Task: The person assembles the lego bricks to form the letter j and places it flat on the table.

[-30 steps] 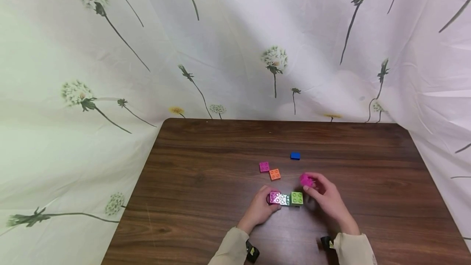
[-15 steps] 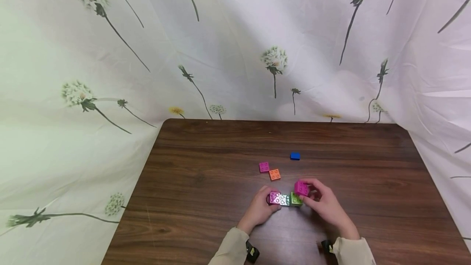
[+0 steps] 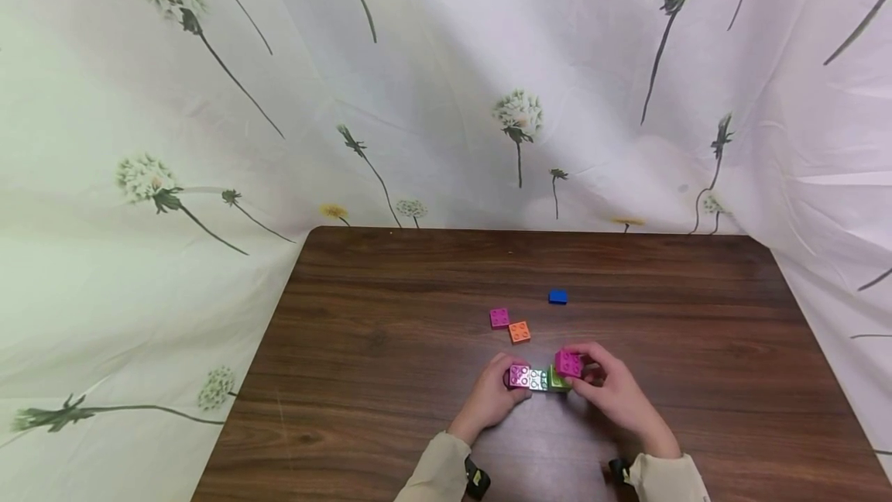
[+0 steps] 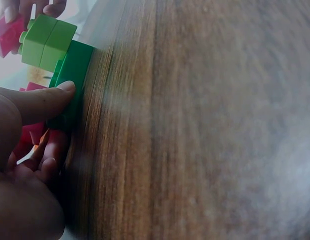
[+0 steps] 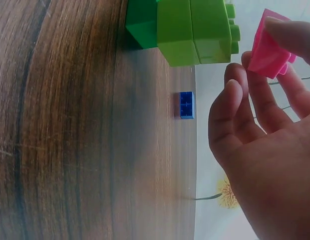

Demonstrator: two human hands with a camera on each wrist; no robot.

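Observation:
My left hand grips the left end of a small block build, fingers and thumb around a pink block and the dark green block under it. At the build's right end, two light green blocks are stacked on the dark green one. My right hand pinches a loose pink block between thumb and fingers. That block hovers just above the light green studs; the right wrist view shows a gap between them.
Behind the build lie a flat magenta block and an orange block, almost touching. A blue block lies farther back, its hollow side visible in the right wrist view. The wooden table ends at a flower-printed cloth.
My right hand has brought the pink block left and toward me, from beside the build to above the light green stack. The left hand stays on the build.

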